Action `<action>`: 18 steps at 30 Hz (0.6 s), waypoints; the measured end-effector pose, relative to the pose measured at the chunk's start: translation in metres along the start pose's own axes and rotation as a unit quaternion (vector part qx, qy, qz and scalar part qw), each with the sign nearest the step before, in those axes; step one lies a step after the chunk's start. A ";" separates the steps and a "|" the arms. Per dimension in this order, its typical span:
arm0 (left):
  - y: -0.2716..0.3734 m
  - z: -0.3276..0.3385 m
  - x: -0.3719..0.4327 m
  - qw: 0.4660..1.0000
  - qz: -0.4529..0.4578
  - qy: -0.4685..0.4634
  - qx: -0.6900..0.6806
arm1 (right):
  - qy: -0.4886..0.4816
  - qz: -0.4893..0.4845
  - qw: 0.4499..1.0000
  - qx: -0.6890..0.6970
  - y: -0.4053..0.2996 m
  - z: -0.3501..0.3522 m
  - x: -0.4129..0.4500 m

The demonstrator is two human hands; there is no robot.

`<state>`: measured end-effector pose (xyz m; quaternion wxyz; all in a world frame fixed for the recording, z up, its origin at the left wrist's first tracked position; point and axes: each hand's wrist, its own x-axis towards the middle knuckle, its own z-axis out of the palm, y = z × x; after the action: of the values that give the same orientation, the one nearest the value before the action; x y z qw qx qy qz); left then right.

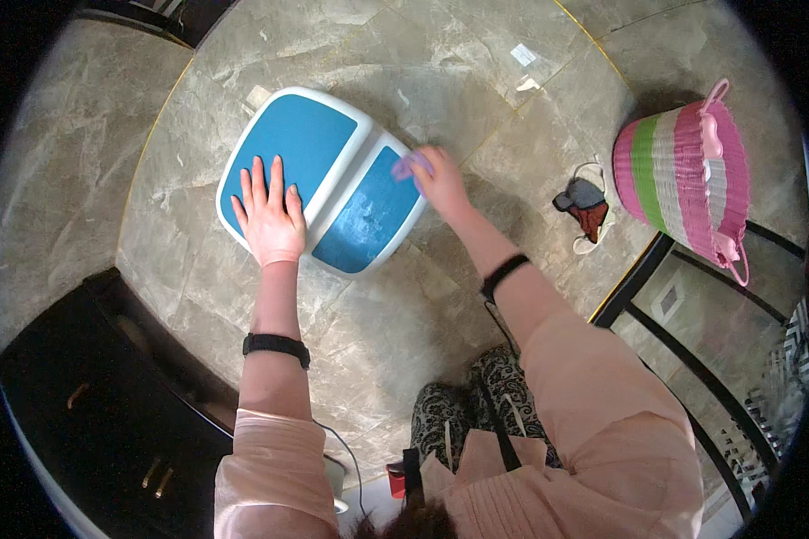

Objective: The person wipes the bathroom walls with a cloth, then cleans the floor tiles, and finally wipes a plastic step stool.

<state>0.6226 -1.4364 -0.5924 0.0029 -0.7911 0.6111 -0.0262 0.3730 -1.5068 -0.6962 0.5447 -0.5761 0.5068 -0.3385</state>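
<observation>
A white plastic step stool (pixel 361 151) with two blue top panels stands on the marbled tile floor. My left hand (pixel 270 219) lies flat on the larger blue panel, fingers spread, holding nothing. My right hand (pixel 441 178) grips a purple cloth (pixel 408 166) at the right edge of the smaller blue panel. That panel has a whitish, wet-looking patch or a reflection on its lower half; I cannot tell which.
To the right is a pink, green and white woven basket (pixel 667 175), with small dark and rust-coloured cloth items (pixel 588 205) beside it. A black-framed chair (pixel 687 357) stands at lower right, a black cabinet (pixel 101 397) at lower left. Paper scraps (pixel 523 54) lie on the floor.
</observation>
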 end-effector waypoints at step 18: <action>0.008 0.004 0.002 1.000 0.013 0.008 0.021 | 0.034 0.102 0.981 -0.162 -0.013 0.009 0.050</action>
<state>0.6158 -1.4407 -0.5967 0.0150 -0.7824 0.6209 -0.0454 0.3975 -1.5533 -0.6932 0.4583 -0.5901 0.6293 -0.2141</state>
